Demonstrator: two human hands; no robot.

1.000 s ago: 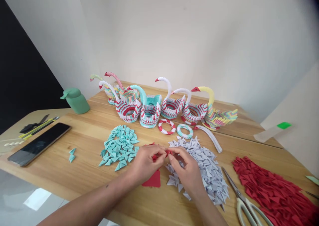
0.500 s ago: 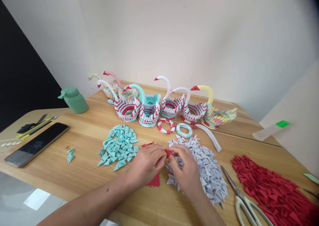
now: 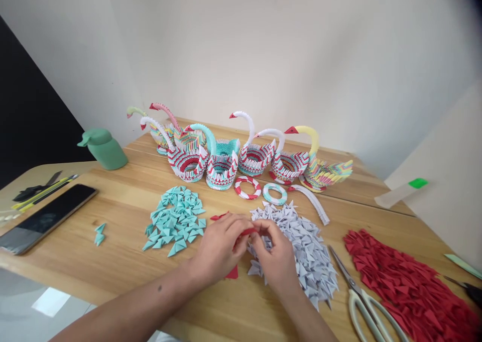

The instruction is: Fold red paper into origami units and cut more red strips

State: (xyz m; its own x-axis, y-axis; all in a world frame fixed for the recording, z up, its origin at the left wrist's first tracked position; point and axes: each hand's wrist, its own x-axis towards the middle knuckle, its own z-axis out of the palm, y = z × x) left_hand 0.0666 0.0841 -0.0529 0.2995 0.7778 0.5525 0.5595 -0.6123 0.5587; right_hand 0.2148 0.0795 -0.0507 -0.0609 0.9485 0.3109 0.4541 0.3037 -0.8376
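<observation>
Between my two hands is a small folded red paper strip point(image 3: 247, 231). My left hand point(image 3: 222, 244) is closed around its left part, and the fingertips of my right hand point(image 3: 276, 254) pinch its right end. Partly under my left hand, a red paper piece point(image 3: 232, 272) lies on the table, and a few red folded bits point(image 3: 218, 216) sit just beyond the knuckles. A pile of white folded paper triangles point(image 3: 314, 259) spreads beside and behind my right hand. To the left of my hands lies a pile of teal triangles point(image 3: 176, 219).
Several paper swans point(image 3: 222, 174) stand along the back, with a red-white ring point(image 3: 247, 188), a teal-white ring point(image 3: 274, 194) and a white swan neck point(image 3: 312, 204) before them. At right are scissors point(image 3: 356, 287) and red triangles point(image 3: 406, 281); at left, a phone point(image 3: 48, 219) and green bottle point(image 3: 103, 148).
The red paper between my fingers now shows as a longer strip across my left fingers. My hands stay close together, and the whole view has shifted slightly.
</observation>
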